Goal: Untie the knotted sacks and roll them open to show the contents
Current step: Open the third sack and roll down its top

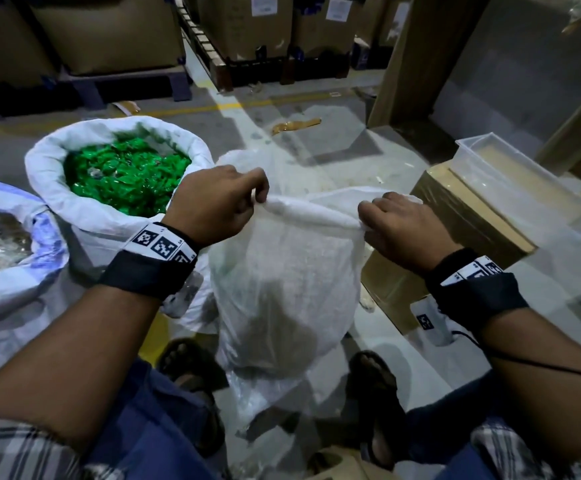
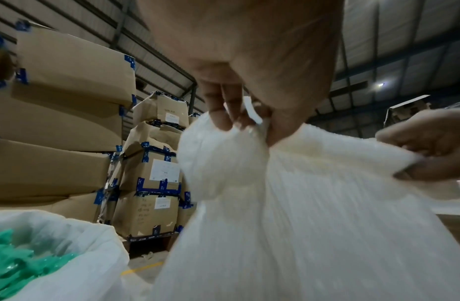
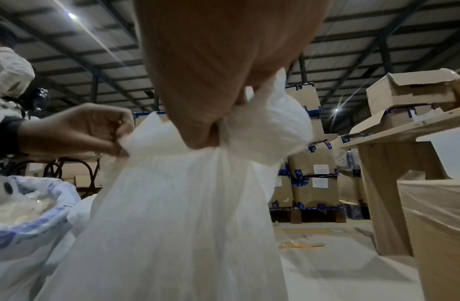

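Both grips pinch the rolled rim of the white sack [image 1: 282, 271] standing on the floor between my feet, left hand [image 1: 218, 202] and right hand [image 1: 400, 223] level at either end, rim stretched crosswise, ready, I judge, to fold outward and down.

My head camera looks steeply down over both forearms. Each wrist camera sits low under its palm, angled upward, very close. All three share the translucent white woven sack [image 1: 282, 271] and the stacked brown cardboard cartons [image 2: 149, 183].
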Demonstrator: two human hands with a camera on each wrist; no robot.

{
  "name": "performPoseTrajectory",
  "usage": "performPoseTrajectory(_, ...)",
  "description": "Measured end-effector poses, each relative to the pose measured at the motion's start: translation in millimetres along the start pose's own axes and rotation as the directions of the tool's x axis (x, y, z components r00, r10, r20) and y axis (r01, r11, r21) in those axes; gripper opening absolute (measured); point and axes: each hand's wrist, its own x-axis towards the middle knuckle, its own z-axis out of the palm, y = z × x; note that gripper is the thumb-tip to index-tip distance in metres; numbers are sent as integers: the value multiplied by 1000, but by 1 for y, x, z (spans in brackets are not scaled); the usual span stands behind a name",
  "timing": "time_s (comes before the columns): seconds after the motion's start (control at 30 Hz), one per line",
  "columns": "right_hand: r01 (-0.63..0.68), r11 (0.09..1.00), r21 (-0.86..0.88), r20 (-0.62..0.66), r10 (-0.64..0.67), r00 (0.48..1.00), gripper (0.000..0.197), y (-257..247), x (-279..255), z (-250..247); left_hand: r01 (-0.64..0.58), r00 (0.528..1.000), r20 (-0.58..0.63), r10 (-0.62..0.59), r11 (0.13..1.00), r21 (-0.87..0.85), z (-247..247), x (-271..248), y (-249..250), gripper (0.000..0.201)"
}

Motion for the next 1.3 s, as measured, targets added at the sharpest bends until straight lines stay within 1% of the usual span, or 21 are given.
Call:
performPoseTrajectory(0.1, -44, 999, -21, -288, 36, 957, 10, -4, 1, 6, 58, 971, -233, -46, 997, 46, 9, 0, -4, 26)
performPoseTrajectory(0.17, -133, 991, -16, -352, 119, 929, 9, -7, 6, 11, 120, 955, -281, -97, 991, 64, 18, 2, -2, 37)
performPoseTrajectory(0.23, -251, 968, 31, -276, 249, 928, 15, -12, 10, 19, 162, 963, -231, -140, 984, 80, 32, 1, 3, 53)
performPoseTrajectory(0.27, -299, 952, 60, -194, 305, 932, 18, -14, 10, 25, 180, 973, -158, -168, 982, 63, 39, -2, 5, 57)
performPoseTrajectory(0.3, -339, 936, 97, -94, 348, 933, 22, -17, 9, 31, 204, 977, -70, -202, 979, 27, 46, -4, 5, 55)
performPoseTrajectory(0.37, -423, 880, 216, 93, 412, 906, 39, -15, 5, 40, 236, 970, 77, -231, 970, -56, 54, -8, 3, 42)
performPoseTrajectory(0.43, -491, 791, 365, 241, 429, 870, 61, -3, -1, 43, 233, 970, 97, -224, 968, -91, 55, -8, 1, 28)
performPoseTrajectory(0.5, -492, 752, 439, 334, 371, 866, 75, 12, -6, 38, 237, 970, 76, -230, 966, -100, 53, -3, 0, 25)
performPoseTrajectory(0.57, -461, 708, 535, 300, 351, 887, 69, 20, -10, 31, 237, 971, 65, -230, 964, -117, 51, 1, 1, 23)
performPoseTrajectory(0.63, -387, 677, 626, 147, 385, 911, 51, 21, -12, 22, 235, 972, 59, -229, 965, -121, 50, 2, 7, 21)
performPoseTrajectory(0.67, -331, 698, 635, 58, 384, 922, 42, 21, -12, 17, 237, 971, 53, -232, 965, -114, 49, 2, 11, 19)
performPoseTrajectory(0.73, -210, 794, 571, -51, 289, 956, 32, 19, -12, 11, 252, 968, 18, -251, 962, -107, 47, 1, 17, 15)
performPoseTrajectory(0.77, -156, 850, 503, -52, 210, 976, 32, 17, -12, 10, 257, 965, -17, -260, 961, -104, 46, 1, 17, 13)
performPoseTrajectory(0.83, -108, 934, 339, 38, 101, 994, 40, 14, -11, 11, 263, 957, -107, -269, 962, -75, 43, 2, 13, 12)
performPoseTrajectory(0.9, -136, 968, 209, 105, 116, 988, 42, 16, -9, 13, 303, 939, -158, -306, 952, -45, 41, 1, 1, 13)
performPoseTrajectory(0.97, -216, 965, 148, 100, 203, 974, 34, 23, -7, 16, 375, 912, -168, -375, 926, -32, 42, -1, -9, 13)
performPoseTrajectory(1.03, -325, 931, 166, 81, 316, 945, 29, 30, -4, 21, 438, 881, -183, -437, 898, -38, 43, -3, -15, 13)
performPoseTrajectory(1.13, -489, 837, 243, 110, 477, 872, 47, 37, -2, 28, 469, 867, -182, -463, 883, -11, 47, -3, -17, 12)
performPoseTrajectory(1.2, -567, 783, 257, 138, 550, 823, 64, 42, -1, 31, 516, 835, -198, -514, 855, -45, 49, -3, -21, 12)
performPoseTrajectory(1.27, -593, 761, 264, 157, 572, 805, 67, 44, 0, 32, 560, 799, -200, -567, 823, -96, 50, -5, -26, 13)
performPoseTrajectory(1.3, -578, 773, 260, 134, 564, 815, 64, 43, -1, 32, 565, 794, -199, -574, 818, -109, 50, -6, -27, 13)
